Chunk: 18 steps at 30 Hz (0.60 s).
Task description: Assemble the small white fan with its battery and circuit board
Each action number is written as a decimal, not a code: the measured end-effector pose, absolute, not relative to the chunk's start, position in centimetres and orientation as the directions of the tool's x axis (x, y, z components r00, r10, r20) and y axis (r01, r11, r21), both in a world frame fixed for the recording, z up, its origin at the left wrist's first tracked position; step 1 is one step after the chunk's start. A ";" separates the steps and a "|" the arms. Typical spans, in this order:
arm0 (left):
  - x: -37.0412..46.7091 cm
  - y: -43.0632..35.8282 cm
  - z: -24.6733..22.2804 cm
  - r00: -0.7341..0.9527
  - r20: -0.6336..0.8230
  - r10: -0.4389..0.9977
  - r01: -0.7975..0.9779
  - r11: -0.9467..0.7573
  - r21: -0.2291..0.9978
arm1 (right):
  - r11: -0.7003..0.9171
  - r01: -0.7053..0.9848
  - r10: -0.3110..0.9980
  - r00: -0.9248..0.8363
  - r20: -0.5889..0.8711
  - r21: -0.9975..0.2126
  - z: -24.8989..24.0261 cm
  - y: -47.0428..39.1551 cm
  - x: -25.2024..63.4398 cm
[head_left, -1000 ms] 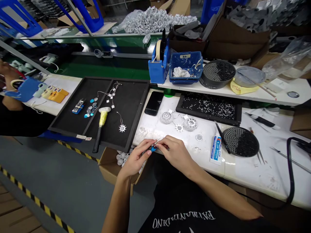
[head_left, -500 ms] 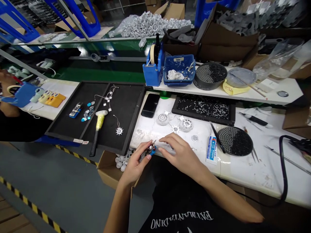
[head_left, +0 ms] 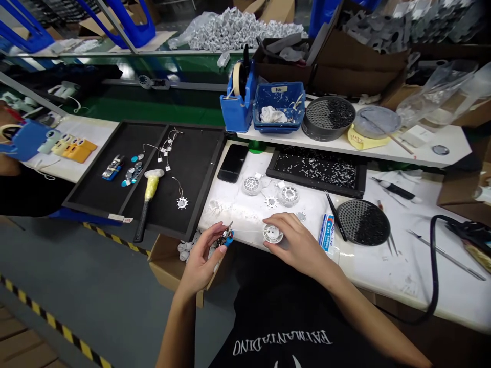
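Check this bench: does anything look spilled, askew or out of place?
Pale smears mark the white worktop beyond the left hand, looking like residue. The black-handled tool lies slanted in the black tray beside a star-shaped wired part, which seems slightly out of place. No clear damage shows.

We wear a black top (head_left: 257,301), its front crossed by a line of white capital lettering (head_left: 284,343) that stands upside down to our view. At the near edge shows part of a pointed white print (head_left: 296,361). Our left forearm (head_left: 178,319) and right forearm (head_left: 368,304) are bare.
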<state>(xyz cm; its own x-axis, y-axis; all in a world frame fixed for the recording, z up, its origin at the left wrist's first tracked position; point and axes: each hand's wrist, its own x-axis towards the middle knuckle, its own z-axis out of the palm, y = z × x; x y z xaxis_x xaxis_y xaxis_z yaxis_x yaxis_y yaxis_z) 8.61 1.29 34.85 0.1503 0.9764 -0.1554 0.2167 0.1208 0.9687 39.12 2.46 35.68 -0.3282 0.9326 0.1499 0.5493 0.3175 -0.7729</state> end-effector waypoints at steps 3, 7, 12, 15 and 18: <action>9.1 1.5 35.0 0.145 -0.142 0.979 0.192 0.113 0.975 | 0.297 0.512 0.938 -0.313 0.147 -0.806 36.1 2.1 39.8; 10.3 1.7 34.5 0.158 -0.146 0.977 0.049 0.139 0.989 | 0.269 0.472 0.949 -0.277 0.148 -0.839 36.4 2.0 40.5; 12.6 1.7 33.7 0.219 -0.157 0.963 -0.196 0.201 0.960 | 0.315 0.450 0.940 -0.271 0.208 -0.836 36.2 2.4 40.9; 13.8 1.7 33.8 0.226 -0.156 0.961 -0.275 0.216 0.937 | 0.292 0.448 0.948 -0.256 0.191 -0.845 35.9 2.4 41.2; 14.6 1.7 34.1 0.228 -0.156 0.961 -0.328 0.227 0.917 | 0.256 0.448 0.957 -0.245 0.157 -0.856 35.5 2.4 41.4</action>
<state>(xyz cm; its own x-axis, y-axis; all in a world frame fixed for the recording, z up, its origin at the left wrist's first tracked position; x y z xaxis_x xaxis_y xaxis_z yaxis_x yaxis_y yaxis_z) 14.56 1.69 34.07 0.2283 0.9610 -0.1560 -0.3281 0.2268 0.9170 41.37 2.36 35.52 -0.2453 0.9566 0.1574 0.4485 0.2559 -0.8564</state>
